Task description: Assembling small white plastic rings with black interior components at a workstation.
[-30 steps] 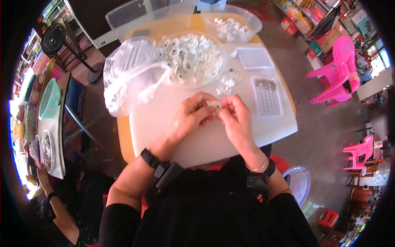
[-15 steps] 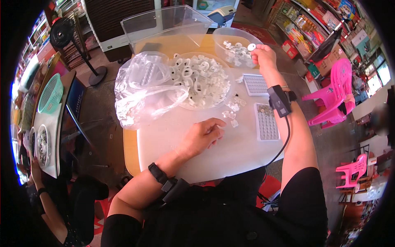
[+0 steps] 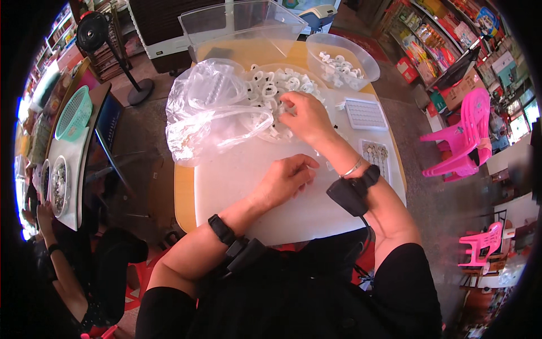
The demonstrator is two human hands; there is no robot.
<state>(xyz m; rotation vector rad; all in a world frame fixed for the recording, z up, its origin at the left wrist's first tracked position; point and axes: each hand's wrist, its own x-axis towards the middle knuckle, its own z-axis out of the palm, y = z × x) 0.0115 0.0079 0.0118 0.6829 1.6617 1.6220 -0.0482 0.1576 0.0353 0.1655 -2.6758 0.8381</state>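
My right hand [image 3: 307, 116] reaches over the round clear tray [image 3: 266, 137] heaped with white ring-shaped plastic parts [image 3: 269, 90]. Its thumb and forefinger are apart at the pile, with nothing plainly gripped between them. My left hand [image 3: 287, 179] rests closed on the white tabletop [image 3: 237, 181], nearer to me. The fingers curl inward and hide whatever may be in them. Beyond the right hand, an oval clear bowl [image 3: 370, 69] contains more white parts. A white tray with rows of small cells [image 3: 365, 114] and another tray with small round pieces [image 3: 375, 155] lie to the right.
Crumpled clear plastic [image 3: 197, 133] covers the tray's left side. An empty-looking clear bin [image 3: 243, 28] stands at the back edge. A black fan [image 3: 93, 31] and a side table with a green basket [image 3: 74, 116] are left, where another person sits. Pink chairs [image 3: 474, 124] stand right.
My right hand has come back leftward from the oval bowl to the heaped tray. The white disc it was pinching is no longer visible in it. My left hand stays curled over the tabletop.
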